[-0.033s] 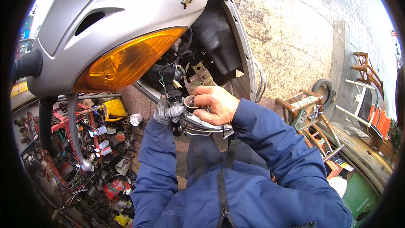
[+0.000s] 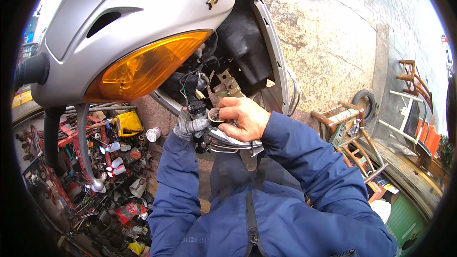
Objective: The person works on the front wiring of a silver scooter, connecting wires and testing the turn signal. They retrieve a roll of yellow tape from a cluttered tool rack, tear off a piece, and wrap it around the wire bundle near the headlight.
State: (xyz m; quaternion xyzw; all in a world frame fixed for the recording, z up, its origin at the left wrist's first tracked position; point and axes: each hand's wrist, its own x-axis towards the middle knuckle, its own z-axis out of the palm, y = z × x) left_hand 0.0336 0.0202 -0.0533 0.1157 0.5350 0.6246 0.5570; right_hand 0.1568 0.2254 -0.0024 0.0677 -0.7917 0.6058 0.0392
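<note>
Likely step: working a ring (image 2: 214, 113) beside a black part (image 2: 197, 106) | right hand (image 2: 243, 118): grip pinched on ring | left hand (image 2: 187, 127): gloved, grip curled round black part, contact partly hidden | where: at opened scooter (image 2: 166, 4) | next: calls for steady left hold

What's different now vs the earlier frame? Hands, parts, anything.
Almost nothing: the silver cover with its amber lens sits very slightly further right in view. Nothing visibly taken hold of or let go. Same as before: gloved left hand on the black part, bare right hand on the ring-shaped piece.
</note>
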